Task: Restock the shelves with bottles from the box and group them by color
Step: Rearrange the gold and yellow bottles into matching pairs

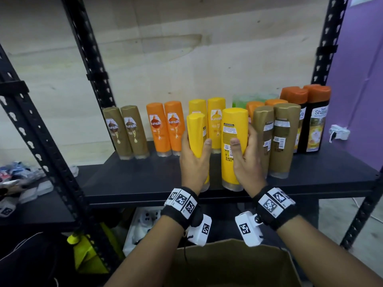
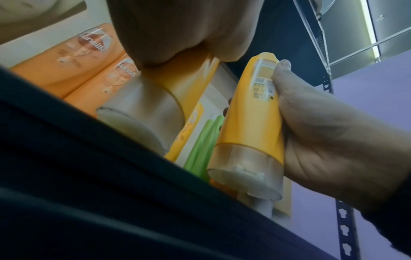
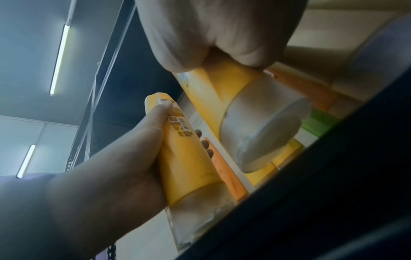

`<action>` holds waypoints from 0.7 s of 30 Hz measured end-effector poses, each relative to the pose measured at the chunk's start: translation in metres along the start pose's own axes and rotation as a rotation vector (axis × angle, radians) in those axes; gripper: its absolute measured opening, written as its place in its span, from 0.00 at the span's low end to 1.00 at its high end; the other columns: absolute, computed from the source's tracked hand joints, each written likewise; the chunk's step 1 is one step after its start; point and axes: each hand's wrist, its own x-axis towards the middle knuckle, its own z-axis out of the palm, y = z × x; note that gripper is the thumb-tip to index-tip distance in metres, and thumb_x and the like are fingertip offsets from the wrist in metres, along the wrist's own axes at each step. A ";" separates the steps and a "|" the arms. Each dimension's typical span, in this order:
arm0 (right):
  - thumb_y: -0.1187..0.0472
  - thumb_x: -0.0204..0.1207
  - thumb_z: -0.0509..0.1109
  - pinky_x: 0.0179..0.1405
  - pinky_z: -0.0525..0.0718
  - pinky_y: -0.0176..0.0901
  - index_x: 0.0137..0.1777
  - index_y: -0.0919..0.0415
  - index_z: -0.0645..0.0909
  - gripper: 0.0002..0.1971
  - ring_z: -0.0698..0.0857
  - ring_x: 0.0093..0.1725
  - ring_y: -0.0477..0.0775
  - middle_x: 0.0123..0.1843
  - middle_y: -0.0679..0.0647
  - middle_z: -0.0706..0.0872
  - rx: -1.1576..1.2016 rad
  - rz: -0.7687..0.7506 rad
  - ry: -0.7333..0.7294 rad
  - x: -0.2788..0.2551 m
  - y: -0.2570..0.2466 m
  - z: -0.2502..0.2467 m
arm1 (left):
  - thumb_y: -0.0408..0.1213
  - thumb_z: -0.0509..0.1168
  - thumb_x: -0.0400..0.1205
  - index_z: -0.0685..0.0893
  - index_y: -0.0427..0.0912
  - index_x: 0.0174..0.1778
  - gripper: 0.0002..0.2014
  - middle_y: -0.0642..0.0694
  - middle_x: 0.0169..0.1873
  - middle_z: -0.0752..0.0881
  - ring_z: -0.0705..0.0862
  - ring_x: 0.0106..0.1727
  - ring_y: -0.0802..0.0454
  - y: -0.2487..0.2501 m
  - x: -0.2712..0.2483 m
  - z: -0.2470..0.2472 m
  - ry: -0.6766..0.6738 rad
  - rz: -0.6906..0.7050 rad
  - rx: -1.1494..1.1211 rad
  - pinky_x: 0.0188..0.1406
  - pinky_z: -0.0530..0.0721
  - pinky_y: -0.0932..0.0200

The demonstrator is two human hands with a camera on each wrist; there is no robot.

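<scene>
My left hand grips a yellow bottle cap-down, and my right hand grips a second yellow bottle the same way. Both hang side by side just above the front of the black shelf. In the left wrist view my palm wraps the left bottle, and the underside of the right bottle's cap shows. Directly behind them stand two yellow bottles. The cardboard box sits below my wrists.
On the shelf stand two brown bottles at left, two orange ones, two gold ones close to my right hand, orange and green bottles behind, and two dark orange-capped bottles far right. Black uprights frame the shelf.
</scene>
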 end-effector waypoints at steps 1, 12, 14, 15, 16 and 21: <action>0.34 0.84 0.60 0.61 0.80 0.26 0.85 0.48 0.61 0.33 0.81 0.66 0.27 0.67 0.19 0.78 -0.005 0.014 -0.010 -0.001 0.002 0.002 | 0.54 0.68 0.86 0.66 0.77 0.74 0.24 0.74 0.61 0.84 0.85 0.63 0.69 -0.003 0.001 0.000 0.006 0.002 0.006 0.54 0.81 0.77; 0.34 0.83 0.63 0.60 0.78 0.20 0.85 0.39 0.57 0.34 0.80 0.68 0.27 0.72 0.22 0.74 0.003 0.111 -0.062 -0.001 0.031 0.024 | 0.65 0.67 0.81 0.67 0.78 0.71 0.24 0.71 0.59 0.84 0.84 0.57 0.75 -0.040 0.009 0.008 -0.037 -0.093 0.065 0.48 0.79 0.80; 0.29 0.80 0.63 0.58 0.78 0.20 0.82 0.36 0.60 0.33 0.81 0.64 0.26 0.67 0.20 0.78 0.023 0.167 -0.088 -0.003 0.036 0.025 | 0.65 0.68 0.81 0.69 0.73 0.73 0.25 0.67 0.57 0.87 0.85 0.57 0.72 -0.049 0.004 0.007 -0.064 -0.127 0.087 0.49 0.81 0.75; 0.28 0.80 0.63 0.61 0.80 0.25 0.81 0.36 0.62 0.32 0.82 0.65 0.28 0.66 0.21 0.80 0.040 0.188 -0.105 -0.003 0.037 0.025 | 0.65 0.68 0.81 0.69 0.70 0.75 0.27 0.66 0.58 0.87 0.86 0.58 0.70 -0.052 0.003 0.007 -0.069 -0.138 0.091 0.50 0.82 0.75; 0.27 0.80 0.62 0.65 0.81 0.32 0.80 0.36 0.63 0.32 0.83 0.67 0.32 0.67 0.23 0.81 0.062 0.210 -0.119 -0.003 0.039 0.025 | 0.66 0.68 0.80 0.70 0.68 0.75 0.28 0.65 0.58 0.88 0.86 0.58 0.70 -0.054 0.002 0.007 -0.074 -0.148 0.090 0.49 0.81 0.76; 0.23 0.82 0.47 0.81 0.72 0.48 0.81 0.34 0.68 0.33 0.75 0.78 0.36 0.76 0.29 0.78 0.156 0.290 -0.178 0.001 0.046 0.021 | 0.72 0.65 0.77 0.73 0.64 0.74 0.31 0.63 0.60 0.88 0.85 0.58 0.71 -0.055 0.001 0.007 -0.079 -0.173 0.093 0.51 0.80 0.75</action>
